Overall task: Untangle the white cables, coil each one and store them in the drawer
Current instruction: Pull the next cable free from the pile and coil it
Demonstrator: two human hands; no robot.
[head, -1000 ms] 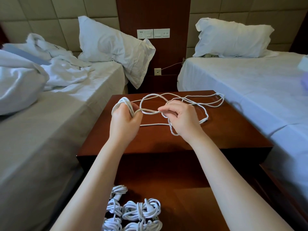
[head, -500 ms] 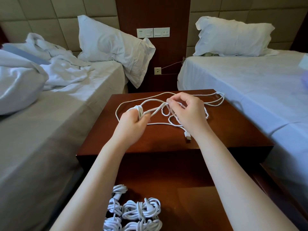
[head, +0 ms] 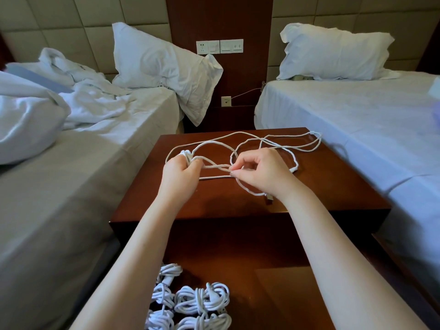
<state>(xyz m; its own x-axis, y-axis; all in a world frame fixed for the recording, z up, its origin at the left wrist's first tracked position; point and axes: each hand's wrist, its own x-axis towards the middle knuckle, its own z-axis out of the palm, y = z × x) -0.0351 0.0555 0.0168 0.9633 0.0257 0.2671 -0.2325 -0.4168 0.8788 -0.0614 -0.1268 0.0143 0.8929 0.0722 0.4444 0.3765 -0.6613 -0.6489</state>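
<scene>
A long white cable point(head: 281, 145) lies in loose loops across the dark wooden nightstand top point(head: 333, 186). My left hand point(head: 181, 175) grips a small bundle of wound turns of this cable. My right hand point(head: 259, 173) pinches a strand of the same cable between thumb and fingertips, just right of the left hand. A plug end point(head: 269, 198) shows under my right wrist. Below, the open drawer point(head: 273, 294) holds several coiled white cables point(head: 202, 300) at its left side.
An unmade bed point(head: 83, 163) with a white duvet and pillow stands to the left, a made bed point(head: 357, 120) with a pillow to the right. A wall panel with sockets and switches point(head: 219, 46) is behind the nightstand. The drawer's right half is bare wood.
My right hand has come down and toward me from above the loops, drawing a strand toward the left hand. The left hand keeps its wound bundle and has shifted slightly left.
</scene>
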